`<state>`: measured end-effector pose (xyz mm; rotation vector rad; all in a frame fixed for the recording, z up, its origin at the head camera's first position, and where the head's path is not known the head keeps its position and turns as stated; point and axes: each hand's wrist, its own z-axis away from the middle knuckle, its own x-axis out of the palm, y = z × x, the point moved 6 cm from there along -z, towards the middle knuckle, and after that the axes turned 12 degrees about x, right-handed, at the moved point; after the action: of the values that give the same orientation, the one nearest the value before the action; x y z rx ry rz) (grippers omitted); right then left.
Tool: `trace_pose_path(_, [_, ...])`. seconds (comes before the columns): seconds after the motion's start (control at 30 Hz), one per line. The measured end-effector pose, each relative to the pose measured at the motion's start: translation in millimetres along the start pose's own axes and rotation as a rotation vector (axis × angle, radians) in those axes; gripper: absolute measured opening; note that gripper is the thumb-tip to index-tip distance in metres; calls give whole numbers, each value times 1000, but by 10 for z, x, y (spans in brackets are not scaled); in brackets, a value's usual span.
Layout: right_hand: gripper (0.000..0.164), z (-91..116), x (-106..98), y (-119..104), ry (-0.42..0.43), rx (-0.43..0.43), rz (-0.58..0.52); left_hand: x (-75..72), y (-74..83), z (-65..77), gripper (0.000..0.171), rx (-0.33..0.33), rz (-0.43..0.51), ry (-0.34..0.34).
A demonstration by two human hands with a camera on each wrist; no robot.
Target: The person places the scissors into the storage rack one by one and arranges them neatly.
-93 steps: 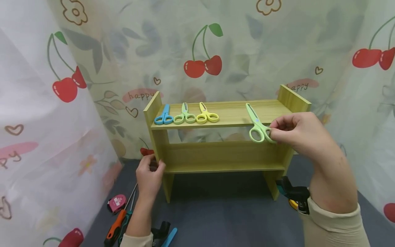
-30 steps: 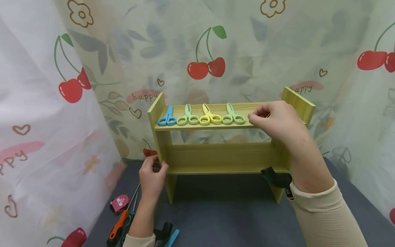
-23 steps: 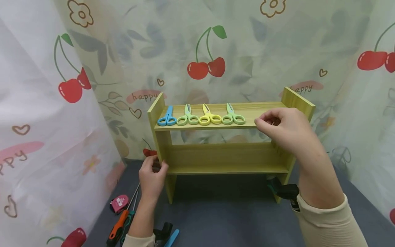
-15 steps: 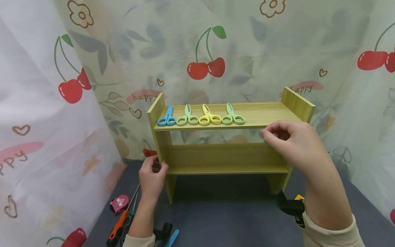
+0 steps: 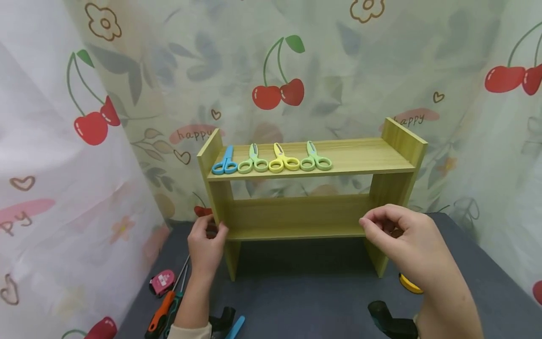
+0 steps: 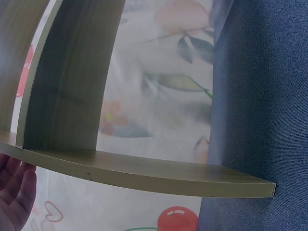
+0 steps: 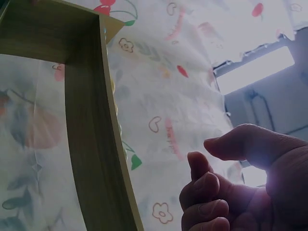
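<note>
A two-tier wooden shelf [image 5: 296,214] stands on the dark tabletop. Blue scissors [image 5: 225,165], light green scissors [image 5: 253,162], yellow scissors [image 5: 282,162] and another light green pair of scissors [image 5: 314,160] lie in a row along its top board, blades pointing back. My left hand [image 5: 205,242] holds the shelf's left side panel, fingertips meeting its outer face in the left wrist view. In front of the shelf's right side my right hand [image 5: 406,240] hangs with loosely curled fingers and nothing in it. The right wrist view shows its thumb [image 7: 231,143] apart from the index fingertip.
Left of the shelf lie a pink tape measure [image 5: 162,282], an orange-handled screwdriver [image 5: 163,310] and a green-handled one [image 5: 173,308]. A blue strip-like object [image 5: 235,326] shows near the left wrist. A yellow object [image 5: 410,284] is partly hidden by the right forearm. Patterned fabric [image 5: 338,61] encloses the table.
My right hand set the second light green scissors down right of the yellow pair and let go, then drew back and down, away from the top board. My left hand has stayed at the side panel.
</note>
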<state>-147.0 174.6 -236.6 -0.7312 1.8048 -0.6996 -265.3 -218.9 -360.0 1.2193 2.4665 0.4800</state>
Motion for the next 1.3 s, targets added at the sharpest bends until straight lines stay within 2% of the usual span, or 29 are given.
trace_pose_path(0.33, [3,161,188,254,-12,43,-100,13,-14,9,16,-15,-21,-3])
trace_pose_path(0.53, [14,239,401,233,5,-71,-161,32,-24,21,16,-24,-21,-12])
trace_pose_path(0.67, [20,254,554,185,-27,-144,-169,32,-31,26,16,-24,-20,-12])
trace_pose_path(0.9, [25,216,808,120,-121,-214,-180,23,-18,15,16,10,-4,3])
trace_pose_path(1.1, [26,278,1217,-26,-270,-294,-232,23,-11,-6,16,13,-13,-10])
trace_pose_path(1.3, [23,394,1584,-111,-414,-302,-265,0,2,-14,17,-13,-26,-60])
